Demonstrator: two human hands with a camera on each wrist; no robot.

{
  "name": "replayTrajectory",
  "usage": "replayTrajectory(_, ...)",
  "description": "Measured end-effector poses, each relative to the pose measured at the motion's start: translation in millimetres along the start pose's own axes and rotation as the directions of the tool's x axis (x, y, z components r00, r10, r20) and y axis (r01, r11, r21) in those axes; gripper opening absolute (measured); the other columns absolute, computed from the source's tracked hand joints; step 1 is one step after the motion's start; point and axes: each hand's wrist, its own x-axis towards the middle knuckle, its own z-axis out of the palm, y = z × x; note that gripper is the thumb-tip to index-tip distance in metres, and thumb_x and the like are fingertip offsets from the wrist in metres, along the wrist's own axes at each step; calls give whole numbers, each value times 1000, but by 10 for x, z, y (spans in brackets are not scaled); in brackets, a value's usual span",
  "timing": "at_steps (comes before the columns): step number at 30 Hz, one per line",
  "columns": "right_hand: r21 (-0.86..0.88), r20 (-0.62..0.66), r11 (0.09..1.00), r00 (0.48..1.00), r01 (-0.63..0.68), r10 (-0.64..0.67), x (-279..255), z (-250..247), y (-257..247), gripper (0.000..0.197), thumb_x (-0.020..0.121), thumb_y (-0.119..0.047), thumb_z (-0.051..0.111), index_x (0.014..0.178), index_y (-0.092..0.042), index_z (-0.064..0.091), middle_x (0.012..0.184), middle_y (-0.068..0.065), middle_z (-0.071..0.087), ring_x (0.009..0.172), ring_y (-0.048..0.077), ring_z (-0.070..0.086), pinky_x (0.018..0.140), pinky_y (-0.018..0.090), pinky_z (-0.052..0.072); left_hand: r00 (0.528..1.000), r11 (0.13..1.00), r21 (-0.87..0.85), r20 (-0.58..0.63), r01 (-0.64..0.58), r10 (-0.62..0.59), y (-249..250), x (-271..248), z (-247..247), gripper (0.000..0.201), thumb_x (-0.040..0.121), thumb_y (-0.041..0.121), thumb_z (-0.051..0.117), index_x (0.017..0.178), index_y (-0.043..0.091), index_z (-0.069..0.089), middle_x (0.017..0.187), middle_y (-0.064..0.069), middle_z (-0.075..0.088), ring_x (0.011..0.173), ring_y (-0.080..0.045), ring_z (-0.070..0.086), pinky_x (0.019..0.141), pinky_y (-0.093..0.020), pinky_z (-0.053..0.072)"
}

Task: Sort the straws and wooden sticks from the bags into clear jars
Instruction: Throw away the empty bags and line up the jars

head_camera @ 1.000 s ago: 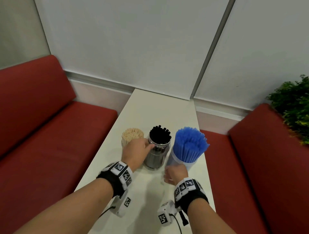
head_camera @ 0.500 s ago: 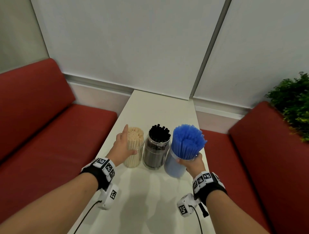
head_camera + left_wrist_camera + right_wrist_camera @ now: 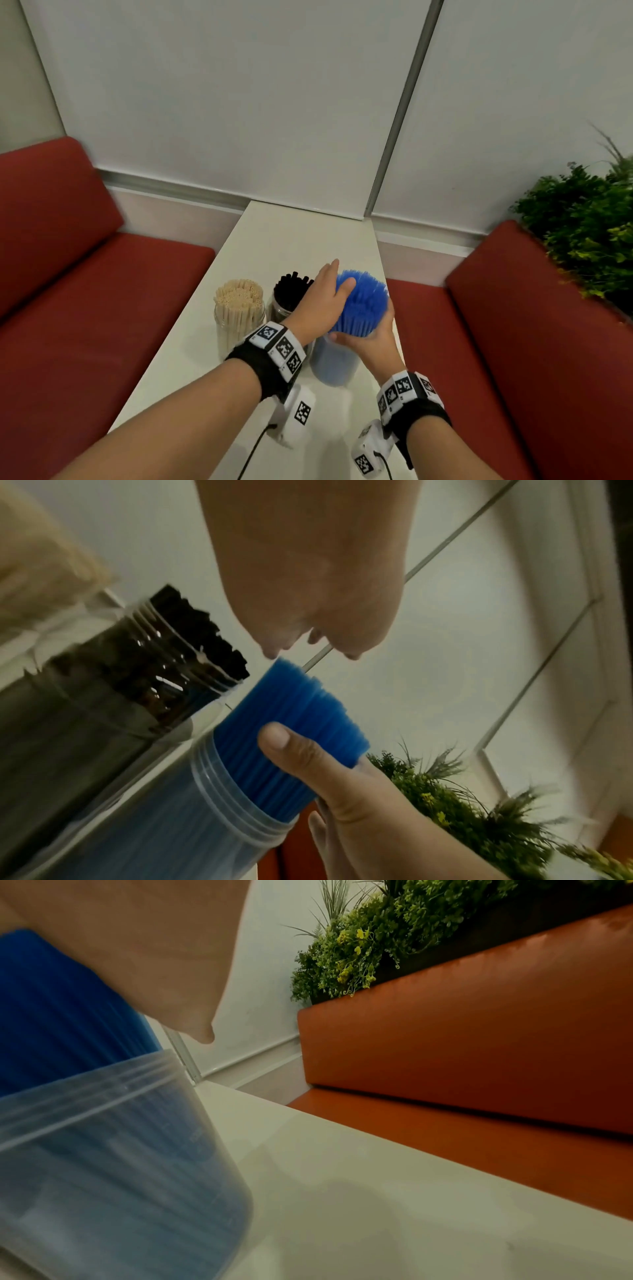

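Three clear jars stand in a row on the white table [image 3: 284,240]. The left jar holds wooden sticks [image 3: 239,310], the middle one black straws [image 3: 291,296], and the right jar [image 3: 334,365] blue straws [image 3: 364,308]. My left hand [image 3: 327,296] reaches across the black straws and lies with straight fingers against the top left of the blue bundle. My right hand [image 3: 371,337] grips the blue straws [image 3: 298,718] just above the jar rim, its thumb [image 3: 287,742] pressed on them. The right wrist view shows the blue jar [image 3: 109,1150] close up.
Red benches [image 3: 85,308] flank the narrow table on both sides. A green plant [image 3: 582,226] stands behind the right bench. White wall panels close off the far end. Bare tabletop [image 3: 377,1191] lies right of the blue jar.
My left hand left the wooden-stick jar and swung right onto the blue straws. My right hand slid up from the jar's rim to grip the bundle.
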Motion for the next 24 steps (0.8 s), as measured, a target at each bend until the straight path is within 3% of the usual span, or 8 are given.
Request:
replayTrajectory(6, 120, -15, 992, 1000, -25, 27, 96, 35, 176, 138, 41, -33, 105, 149, -46, 21, 141, -7, 53, 124, 8, 60, 103, 44, 53, 995, 989, -122, -48, 82, -89, -130, 119, 298, 71, 100, 48, 45, 156, 20, 12, 151, -3, 38, 136, -19, 41, 109, -32, 39)
replayTrajectory(8, 125, -7, 992, 1000, -22, 23, 151, 14, 164, 132, 44, -27, 104, 149, -42, 24, 139, -4, 55, 122, 11, 62, 98, 44, 56, 989, 985, -149, -105, 85, -101, -164, 151, 348, 66, 98, 50, 48, 152, 20, 27, 142, 1, 48, 127, -16, 49, 101, -27, 42)
replayTrajectory(11, 49, 12, 998, 999, 34, -35, 231, -69, 134, 112, 48, -21, 101, 140, -38, 40, 129, -9, 62, 117, 9, 65, 88, 29, 59, 976, 970, -232, -184, 70, -114, -145, 214, 422, 38, 99, 44, 50, 130, 22, 55, 130, 2, 54, 120, -15, 54, 103, -31, 44)
replayTrajectory(14, 31, 35, 999, 999, 20, -21, 255, -138, 113, 109, 46, -24, 102, 137, -34, 43, 130, -8, 61, 117, 6, 64, 89, 26, 58, 960, 851, -510, -152, 128, -236, -109, 211, 514, 21, 97, 43, 54, 114, 31, 56, 124, 4, 54, 114, -12, 55, 94, -32, 50)
replayTrajectory(16, 27, 73, 1000, 997, -8, 6, 259, -194, 125, 116, 47, -23, 101, 142, -33, 36, 133, -7, 59, 117, 3, 63, 88, 23, 57, 958, 754, -643, -111, 135, -266, -108, 193, 558, 31, 93, 45, 60, 121, 36, 49, 121, 12, 54, 106, -5, 58, 78, -23, 52)
replayTrajectory(19, 2, 133, 1000, 991, -29, 29, 276, -247, 160, 121, 52, -19, 99, 149, -31, 28, 136, -6, 58, 121, 5, 61, 94, 29, 57, 962, 712, -683, -54, 161, -269, -152, 217, 612, 58, 86, 48, 67, 136, 40, 39, 118, 19, 55, 105, -4, 58, 85, -29, 51)
replayTrajectory(22, -44, 89, 998, 995, -42, 46, 298, -235, 163, 111, 51, -21, 99, 140, -33, 35, 128, -10, 60, 112, -1, 64, 87, 23, 58, 947, 693, -694, -49, 197, -318, -180, 260, 662, 42, 84, 46, 68, 122, 30, 58, 113, 8, 66, 107, -16, 64, 83, -31, 54)
replayTrajectory(24, -48, 46, 998, 998, -49, 51, 312, -223, 148, 103, 50, -22, 99, 133, -34, 39, 124, -10, 61, 110, 3, 65, 91, 30, 59, 930, 701, -684, -90, 203, -357, -162, 291, 669, 32, 83, 43, 67, 111, 28, 62, 109, 5, 68, 104, -17, 65, 84, -35, 56)
